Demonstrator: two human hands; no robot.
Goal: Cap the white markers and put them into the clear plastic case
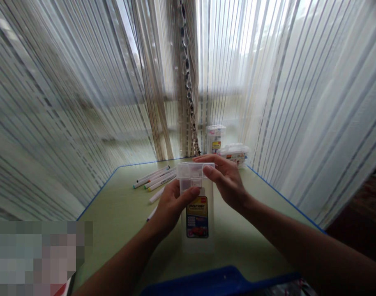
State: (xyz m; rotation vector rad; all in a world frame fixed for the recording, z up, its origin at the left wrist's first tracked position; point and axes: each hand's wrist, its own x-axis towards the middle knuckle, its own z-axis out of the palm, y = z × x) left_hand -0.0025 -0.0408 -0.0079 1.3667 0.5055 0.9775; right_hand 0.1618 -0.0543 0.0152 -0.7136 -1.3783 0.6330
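A clear plastic marker case (195,244) with a yellow and black label stands upright in front of me. My left hand (172,203) is wrapped round its left side, the thumb on the front just under the latch. At the top right, my right hand (227,176) grips the case's lid (192,168), thumb at the front and fingers over the back edge. The lid sits on the case. Behind my left hand lie several white markers (160,179) with coloured ends, some partly hidden by that hand.
At the table's far corner stand another clear marker case (216,137) and a low clear tub (235,154). A blue tray edge (200,281) lies at the near side. Striped curtains (83,82) and a beaded strand (188,74) hang behind the green table (114,209). The lower left is pixelated.
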